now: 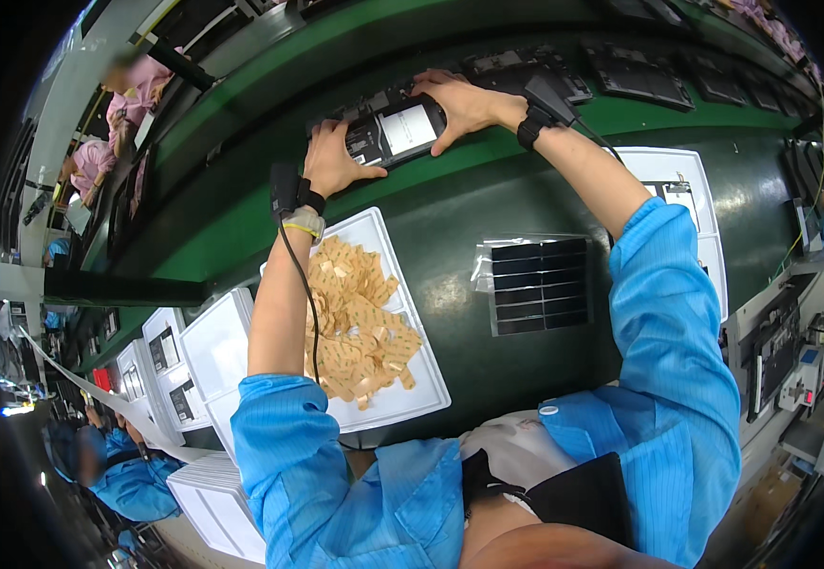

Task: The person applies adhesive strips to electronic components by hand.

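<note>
Both arms reach to the far side of the bench, onto the green strip. There, my left hand [333,161] grips the left end of a dark, flat electronic device [367,144] with a white-labelled panel [408,130], probably a battery. At its right end, my right hand [454,106] curls its fingers over the far edge, thumb on the near side. The device lies tilted among other dark units, whose outlines partly merge with it. Nearer to me is a white tray [435,391] heaped with tan paper pieces [360,318]. Right of it lies a sheet of black strips [539,284] in clear film.
More dark device housings [635,76] line the green strip [715,111] at the far right. White trays stand at the right [712,218] and left [217,341], with a stack [212,503] below. Cables run from both wrist-worn units. Co-workers sit at the left and far right.
</note>
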The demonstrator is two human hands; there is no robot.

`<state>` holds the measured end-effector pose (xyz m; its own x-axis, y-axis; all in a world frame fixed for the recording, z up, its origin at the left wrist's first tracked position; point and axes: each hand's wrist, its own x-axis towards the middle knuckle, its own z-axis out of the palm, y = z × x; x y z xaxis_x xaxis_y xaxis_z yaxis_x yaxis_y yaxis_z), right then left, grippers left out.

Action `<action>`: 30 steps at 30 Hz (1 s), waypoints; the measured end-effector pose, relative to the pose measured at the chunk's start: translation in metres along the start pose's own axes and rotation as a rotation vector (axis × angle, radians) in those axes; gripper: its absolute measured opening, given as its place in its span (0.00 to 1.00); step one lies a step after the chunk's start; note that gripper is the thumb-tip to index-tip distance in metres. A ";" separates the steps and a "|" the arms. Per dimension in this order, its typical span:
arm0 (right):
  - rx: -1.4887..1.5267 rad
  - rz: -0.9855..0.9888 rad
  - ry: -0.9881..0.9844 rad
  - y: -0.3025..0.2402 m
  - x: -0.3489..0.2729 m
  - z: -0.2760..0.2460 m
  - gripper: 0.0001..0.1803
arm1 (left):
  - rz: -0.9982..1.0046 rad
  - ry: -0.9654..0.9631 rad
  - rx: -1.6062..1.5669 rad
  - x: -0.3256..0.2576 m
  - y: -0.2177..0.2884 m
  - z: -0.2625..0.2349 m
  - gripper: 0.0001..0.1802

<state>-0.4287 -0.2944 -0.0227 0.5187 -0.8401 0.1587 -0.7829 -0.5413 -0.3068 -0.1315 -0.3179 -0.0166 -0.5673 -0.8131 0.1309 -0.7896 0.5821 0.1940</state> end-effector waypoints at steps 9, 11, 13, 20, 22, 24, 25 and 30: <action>-0.215 -0.001 0.013 0.001 -0.002 0.023 0.61 | 0.056 0.067 0.110 -0.012 -0.041 0.036 0.63; -0.302 -0.031 0.006 -0.018 -0.007 0.035 0.54 | 0.021 0.077 0.166 -0.026 -0.050 0.055 0.59; -0.345 -0.171 0.027 -0.035 0.001 0.047 0.43 | 0.224 0.479 0.240 -0.032 -0.065 0.075 0.54; -0.583 -0.137 0.192 -0.070 0.001 0.061 0.37 | -0.060 0.255 0.218 -0.053 -0.043 0.063 0.49; -0.664 -0.142 0.151 -0.082 0.002 0.066 0.34 | -0.105 0.067 -0.006 -0.091 -0.052 0.046 0.46; -0.640 -0.089 0.170 -0.054 -0.016 0.065 0.30 | -0.019 0.156 -0.272 -0.138 -0.023 -0.024 0.37; -0.592 -0.100 0.228 -0.049 -0.017 0.071 0.28 | -0.026 0.178 -0.349 -0.175 -0.027 -0.062 0.34; -0.480 -0.177 0.186 -0.078 0.017 0.057 0.21 | -0.560 0.496 0.206 -0.405 -0.111 -0.119 0.25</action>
<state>-0.3389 -0.2642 -0.0498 0.6211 -0.7031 0.3462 -0.7808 -0.5935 0.1953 0.2141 -0.0538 0.0240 0.0618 -0.8659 0.4963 -0.9828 0.0338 0.1814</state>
